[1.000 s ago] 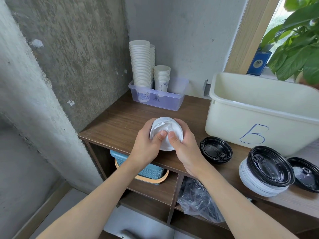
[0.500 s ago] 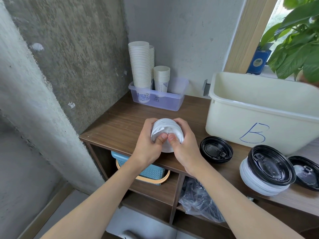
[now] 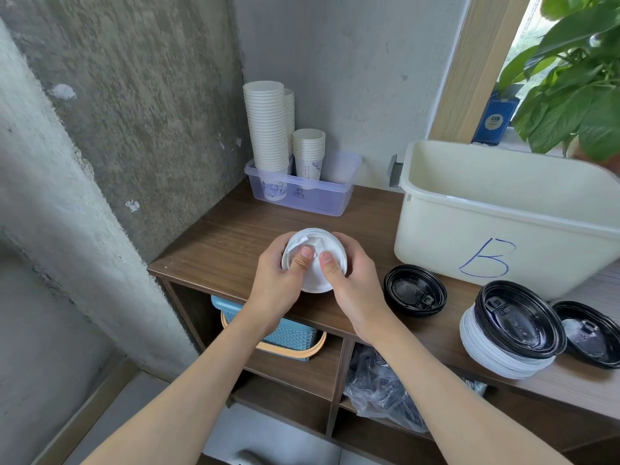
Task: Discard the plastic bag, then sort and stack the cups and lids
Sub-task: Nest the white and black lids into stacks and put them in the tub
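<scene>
– Above the front of the wooden counter point(image 3: 235, 243), what were the hands doing?

– Both were curled round a small stack of white lids point(image 3: 312, 285). The left hand point(image 3: 278, 283) cupped its left side and the right hand point(image 3: 355, 283) its right, and both thumbs pressed down on the top lid. Neither hand held anything else.

– Were the cups finished, then?

– It looked that way. The tall cup stacks point(image 3: 266, 129) and a shorter cup stack point(image 3: 308, 149) stood upright in the clear tray point(image 3: 322, 201) at the back, against the wall. I saw no loose cups.

– And the lids?

– Only partly sorted, I'd judge. A low pile of black lids point(image 3: 414, 292) lay just right of the hands. Further right, a leaning white pile point(image 3: 503, 360) carried a black lid point(image 3: 518, 318) on top, so the colours were mixed there. One last black lid point(image 3: 590, 337) lay beside it, touching or nearly so. All of these sat in front of the cream tub point(image 3: 503, 229) marked B.

– The bag?

– A crumpled plastic bag point(image 3: 379, 394) sat in the open shelf compartment under the counter, to the right of the blue basket point(image 3: 285, 333). I couldn't tell whether that counted as discarded.

– What was left?

– Setting down the held lids, splitting black from white on the right, and perhaps dealing with the bag.
</scene>
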{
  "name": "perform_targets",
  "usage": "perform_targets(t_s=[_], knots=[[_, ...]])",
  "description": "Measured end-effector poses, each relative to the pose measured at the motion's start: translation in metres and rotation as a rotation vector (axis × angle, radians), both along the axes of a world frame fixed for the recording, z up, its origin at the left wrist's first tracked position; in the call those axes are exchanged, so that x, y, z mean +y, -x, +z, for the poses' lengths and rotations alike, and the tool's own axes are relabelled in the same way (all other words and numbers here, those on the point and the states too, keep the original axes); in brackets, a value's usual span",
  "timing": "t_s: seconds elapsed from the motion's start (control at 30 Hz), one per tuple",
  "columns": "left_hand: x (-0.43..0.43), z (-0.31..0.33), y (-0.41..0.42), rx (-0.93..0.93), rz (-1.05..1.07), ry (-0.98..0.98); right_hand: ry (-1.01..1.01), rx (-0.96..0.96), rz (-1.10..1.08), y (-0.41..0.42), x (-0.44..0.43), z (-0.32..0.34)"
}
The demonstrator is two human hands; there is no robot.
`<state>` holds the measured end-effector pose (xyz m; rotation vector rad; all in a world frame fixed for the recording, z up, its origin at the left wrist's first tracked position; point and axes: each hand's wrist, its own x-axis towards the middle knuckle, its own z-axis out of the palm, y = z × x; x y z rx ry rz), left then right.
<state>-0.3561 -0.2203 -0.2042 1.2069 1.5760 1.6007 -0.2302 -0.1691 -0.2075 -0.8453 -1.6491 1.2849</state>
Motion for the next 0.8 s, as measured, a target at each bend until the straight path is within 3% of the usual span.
perform_targets(t_s=[0.2, 0.37, 0.47, 0.63, 0.8], knots=[[0.001, 0.012, 0.002, -0.026, -0.021, 0.09, 0.008, -0.047, 0.014, 0.0, -0.003, 0.01], [-0.003, 0.072, 0.002, -0.055, -0.064, 0.038, -0.069, -0.095, 0.169, -0.015, -0.011, 0.072], [0.005, 0.126, -0.007, -0.006, -0.127, 0.012, -0.26, -0.152, 0.213, -0.037, -0.007, 0.121], [0.039, 0.19, -0.042, -0.019, -0.274, 0.074, -0.73, -0.428, 0.057, -0.08, 0.022, 0.186], [0.092, 0.22, -0.084, -0.106, -0.372, 0.182, -0.756, -0.552, -0.027, -0.117, 0.071, 0.21]])
